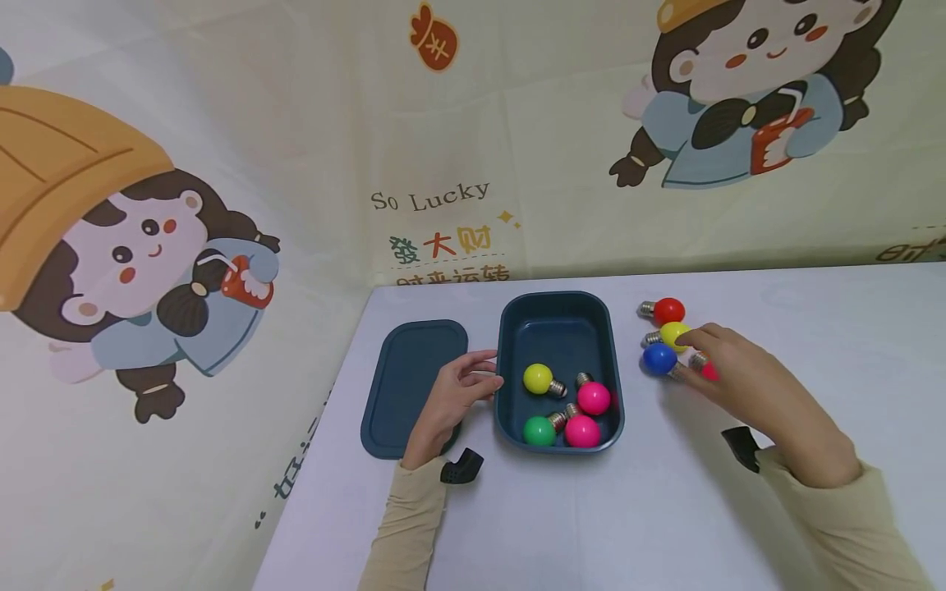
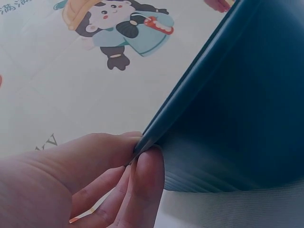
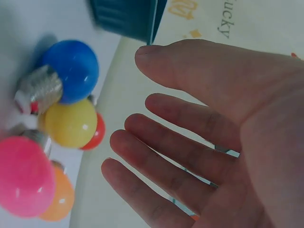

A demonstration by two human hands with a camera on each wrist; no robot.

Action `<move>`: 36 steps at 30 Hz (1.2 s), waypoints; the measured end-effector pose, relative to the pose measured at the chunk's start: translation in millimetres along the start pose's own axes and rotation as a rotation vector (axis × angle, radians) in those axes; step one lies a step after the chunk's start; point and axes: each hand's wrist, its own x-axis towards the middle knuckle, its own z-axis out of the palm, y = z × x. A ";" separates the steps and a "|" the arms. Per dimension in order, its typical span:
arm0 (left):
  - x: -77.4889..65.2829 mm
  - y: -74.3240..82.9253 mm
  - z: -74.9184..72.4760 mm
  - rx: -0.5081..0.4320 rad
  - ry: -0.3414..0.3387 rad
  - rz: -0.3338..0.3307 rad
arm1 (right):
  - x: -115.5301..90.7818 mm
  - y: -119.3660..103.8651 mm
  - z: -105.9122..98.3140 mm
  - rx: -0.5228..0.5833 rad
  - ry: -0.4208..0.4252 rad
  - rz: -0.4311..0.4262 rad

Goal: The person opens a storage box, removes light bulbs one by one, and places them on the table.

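A dark blue box (image 1: pixel 562 305) stands on the table, holding a yellow bulb (image 1: pixel 538 378), a green bulb (image 1: pixel 539 431) and two pink bulbs (image 1: pixel 594 398). My left hand (image 1: pixel 456 398) pinches the box's left rim between thumb and fingers, as the left wrist view shows. Over the loose bulbs on the right hovers my right hand (image 1: pixel 746 382), its fingers extended and apart with nothing in them. Beneath and beside it lie a blue bulb (image 3: pixel 73 70), a yellow bulb (image 3: pixel 70 123), a red bulb (image 1: pixel 668 310), a pink bulb (image 3: pixel 24 178) and an orange bulb (image 3: pixel 59 194).
A flat dark blue lid (image 1: pixel 402 386) lies left of the box, partly behind my left hand. The white table (image 1: pixel 562 525) meets a printed cloth backdrop (image 1: pixel 562 164) at its far edge and along its left side.
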 end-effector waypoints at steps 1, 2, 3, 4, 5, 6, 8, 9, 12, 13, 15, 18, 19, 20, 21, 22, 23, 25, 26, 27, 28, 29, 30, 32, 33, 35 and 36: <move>-0.8 1.1 0.4 0.002 0.001 0.003 | 0.9 -1.8 0.0 0.005 0.008 -0.012; -1.1 1.5 0.7 0.002 0.002 0.005 | 1.7 -3.7 0.2 0.008 0.018 -0.025; -1.3 1.7 0.8 0.003 0.002 0.004 | 2.8 -5.7 0.3 0.011 0.023 -0.036; -1.2 1.3 0.7 0.002 0.001 0.004 | 4.2 -7.6 0.3 0.013 0.021 -0.043; -0.8 1.2 0.6 0.001 -0.001 0.001 | 5.5 -9.6 0.2 0.016 0.016 -0.047; 1.4 -2.8 0.2 0.000 0.003 0.001 | 7.1 -11.7 0.2 0.018 0.011 -0.049; 5.7 -10.9 -0.9 -0.004 0.013 0.002 | 10.3 -17.0 0.0 0.023 -0.009 -0.036; 7.6 -14.8 -1.4 -0.003 0.018 0.005 | 11.9 -19.9 -0.1 0.030 -0.017 -0.027; 13.5 -26.7 -2.7 -0.003 0.036 0.014 | 16.3 -28.6 0.2 0.046 -0.033 -0.008; 13.5 -26.8 -2.9 -0.003 0.035 0.014 | 17.8 -31.8 0.4 0.047 -0.040 -0.001; 13.6 -27.2 -3.3 -0.002 0.036 0.014 | 20.7 -37.6 1.2 0.043 -0.051 0.005; 13.7 -27.2 -3.9 -0.007 0.036 0.007 | 24.4 -46.4 2.2 0.023 -0.058 0.005; 13.7 -26.9 -4.2 -0.008 0.037 0.005 | 25.6 -49.5 2.3 0.014 -0.064 0.010; 13.5 -26.5 -4.4 -0.009 0.039 0.003 | 26.7 -52.2 2.5 0.008 -0.068 0.015; 13.2 -26.2 -4.7 -0.009 0.042 0.002 | 28.0 -54.9 2.6 0.006 -0.071 0.015; 12.9 -25.9 -4.9 -0.009 0.045 0.001 | 29.3 -57.4 2.8 0.005 -0.076 0.019; 12.6 -25.7 -5.0 -0.009 0.048 0.000 | 30.6 -60.0 2.9 0.006 -0.084 0.023; 11.8 -25.1 -5.1 -0.008 0.052 0.002 | 32.9 -64.1 3.9 0.014 -0.092 0.016; 11.6 -25.1 -5.1 -0.008 0.053 0.003 | 33.9 -65.9 4.7 0.022 -0.091 0.008; 11.4 -25.3 -5.0 -0.007 0.053 0.004 | 34.8 -67.6 5.5 0.030 -0.090 -0.004; 11.4 -25.6 -4.8 -0.008 0.051 0.004 | 35.5 -69.3 6.3 0.035 -0.090 -0.010; 11.4 -25.8 -4.6 -0.008 0.049 0.004 | 36.3 -71.0 7.3 0.041 -0.091 -0.017; 11.3 -26.1 -4.4 -0.008 0.047 0.004 | 37.0 -72.2 8.5 0.043 -0.091 -0.023; 11.4 -26.9 -3.9 -0.010 0.044 0.003 | 38.2 -75.1 10.5 0.046 -0.097 -0.023; 11.3 -27.3 -3.7 -0.010 0.043 0.002 | 38.8 -76.4 11.5 0.046 -0.103 -0.021; 11.1 -27.9 -3.4 -0.011 0.042 0.002 | 40.2 -78.7 13.7 0.045 -0.111 -0.021; 10.9 -28.0 -3.2 -0.013 0.043 0.002 | 41.0 -79.9 14.7 0.046 -0.113 -0.024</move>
